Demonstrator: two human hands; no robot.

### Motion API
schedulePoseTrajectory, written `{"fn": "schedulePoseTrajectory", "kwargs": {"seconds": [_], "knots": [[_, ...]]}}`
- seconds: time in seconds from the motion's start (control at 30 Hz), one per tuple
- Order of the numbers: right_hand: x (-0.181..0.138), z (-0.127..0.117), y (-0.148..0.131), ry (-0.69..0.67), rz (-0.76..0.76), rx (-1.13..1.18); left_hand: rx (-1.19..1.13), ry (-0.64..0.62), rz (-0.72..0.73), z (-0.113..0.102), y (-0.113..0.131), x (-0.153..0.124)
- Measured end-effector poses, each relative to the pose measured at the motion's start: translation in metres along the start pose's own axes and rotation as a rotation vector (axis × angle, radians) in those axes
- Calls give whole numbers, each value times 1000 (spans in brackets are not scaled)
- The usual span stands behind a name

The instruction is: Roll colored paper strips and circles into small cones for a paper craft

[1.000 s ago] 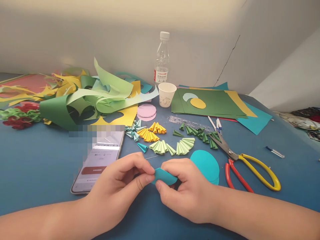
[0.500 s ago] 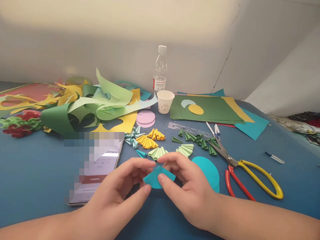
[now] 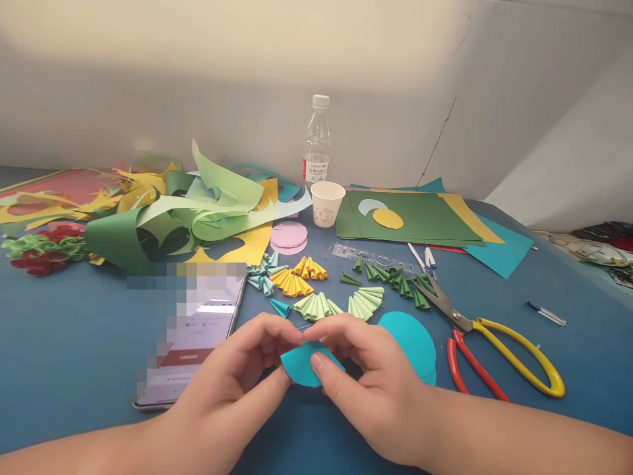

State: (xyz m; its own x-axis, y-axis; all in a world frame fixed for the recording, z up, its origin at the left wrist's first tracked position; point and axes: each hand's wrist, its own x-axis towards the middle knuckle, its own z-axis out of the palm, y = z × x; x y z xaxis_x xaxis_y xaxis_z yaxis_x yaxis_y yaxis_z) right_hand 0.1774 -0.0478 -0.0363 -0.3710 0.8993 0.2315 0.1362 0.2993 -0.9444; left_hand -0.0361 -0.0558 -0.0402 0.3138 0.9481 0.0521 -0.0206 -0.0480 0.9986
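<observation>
Between my two hands is a turquoise paper piece (image 3: 302, 367), shaped like a folded or partly rolled sector with a rounded lower edge. My left hand (image 3: 242, 376) pinches its left side, the thumb low and the fingertips at the top. From the right, my right hand (image 3: 368, 379) grips it with the thumb flat on its front face. The fingertips behind the paper are hidden. Turquoise paper circles (image 3: 408, 346) lie stacked beside my right hand. Just beyond my hands are a turquoise paper cone (image 3: 280, 307) and light green cones (image 3: 316, 306).
Scissors (image 3: 462, 321) with red and yellow handles lie at right. A phone (image 3: 208, 343) is at left. Farther back stand a paper cup (image 3: 327, 204) and a bottle (image 3: 317, 142), between paper scraps (image 3: 227, 194) and green sheets (image 3: 420, 224). Yellow cones (image 3: 291, 282) lie mid-table.
My right fingers have moved left over the top of the turquoise paper, covering its peak. The paper sits slightly lower in view, and its rounded edge bulges more.
</observation>
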Motion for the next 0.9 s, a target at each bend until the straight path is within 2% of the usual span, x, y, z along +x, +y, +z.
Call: {"fn": "schedulePoseTrajectory", "kwargs": {"seconds": [0.37,0.9], "knots": [[-2,1,2,-45,48,7,49,-101,-24,-5,-3,-2],[-1,3,3,-41,141,101,-21,-76,12,-3,-4,-4]]}}
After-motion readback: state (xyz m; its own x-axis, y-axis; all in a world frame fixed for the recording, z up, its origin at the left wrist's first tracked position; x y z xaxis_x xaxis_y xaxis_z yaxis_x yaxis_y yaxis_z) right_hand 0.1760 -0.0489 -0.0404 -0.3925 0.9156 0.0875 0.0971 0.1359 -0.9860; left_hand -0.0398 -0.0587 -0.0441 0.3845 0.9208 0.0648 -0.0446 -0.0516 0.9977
